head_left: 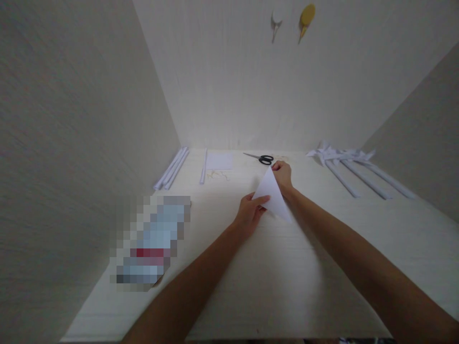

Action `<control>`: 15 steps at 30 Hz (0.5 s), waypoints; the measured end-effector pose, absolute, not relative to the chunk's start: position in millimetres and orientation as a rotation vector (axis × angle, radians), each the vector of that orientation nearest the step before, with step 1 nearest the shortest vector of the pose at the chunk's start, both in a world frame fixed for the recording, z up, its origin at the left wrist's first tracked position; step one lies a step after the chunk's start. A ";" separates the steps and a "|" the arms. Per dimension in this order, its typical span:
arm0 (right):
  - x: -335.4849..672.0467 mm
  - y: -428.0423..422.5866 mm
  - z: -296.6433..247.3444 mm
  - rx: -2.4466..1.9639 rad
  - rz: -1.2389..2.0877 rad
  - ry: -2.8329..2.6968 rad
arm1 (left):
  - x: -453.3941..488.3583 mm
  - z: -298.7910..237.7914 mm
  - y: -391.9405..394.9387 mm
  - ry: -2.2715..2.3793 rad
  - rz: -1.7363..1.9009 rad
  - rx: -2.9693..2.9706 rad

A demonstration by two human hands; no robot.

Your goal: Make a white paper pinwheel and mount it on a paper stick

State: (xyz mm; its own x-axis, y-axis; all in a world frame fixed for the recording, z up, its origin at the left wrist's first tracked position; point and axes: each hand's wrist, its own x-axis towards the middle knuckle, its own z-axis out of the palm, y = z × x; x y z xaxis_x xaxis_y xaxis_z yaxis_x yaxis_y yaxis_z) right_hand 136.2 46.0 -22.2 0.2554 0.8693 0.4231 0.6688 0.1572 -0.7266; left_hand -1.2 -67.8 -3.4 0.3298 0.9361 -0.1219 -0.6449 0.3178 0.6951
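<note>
A white sheet of paper (273,196), folded into a triangle, is held up over the middle of the pale table (287,282). My left hand (250,211) pinches its lower left corner between thumb and fingers. My right hand (283,176) grips the top corner from behind, with the fingers closed on the paper. Black-handled scissors (261,158) lie just beyond my right hand, not touched.
Rolled white paper sticks (172,167) lie at the back left, next to a thin stick and a flat paper square (219,161). Folded paper pinwheels on long sticks (353,167) lie at the back right. A blurred-out object (152,241) sits near the left. Walls enclose three sides.
</note>
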 end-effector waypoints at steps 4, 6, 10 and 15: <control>136.2 66.3 -22.4 -1.694 0.191 -1.395 | -1.9 -3.3 -67.0 0.567 1.118 0.581; 135.1 72.5 -23.2 -1.717 0.167 -1.408 | -2.0 -3.5 -66.6 0.560 1.114 0.577; 131.6 78.7 -27.3 -1.784 0.112 -1.610 | -1.7 -3.8 -66.2 0.552 1.116 0.566; 129.5 79.0 -30.3 -1.805 0.090 -1.688 | -1.7 -3.5 -66.8 0.569 1.122 0.562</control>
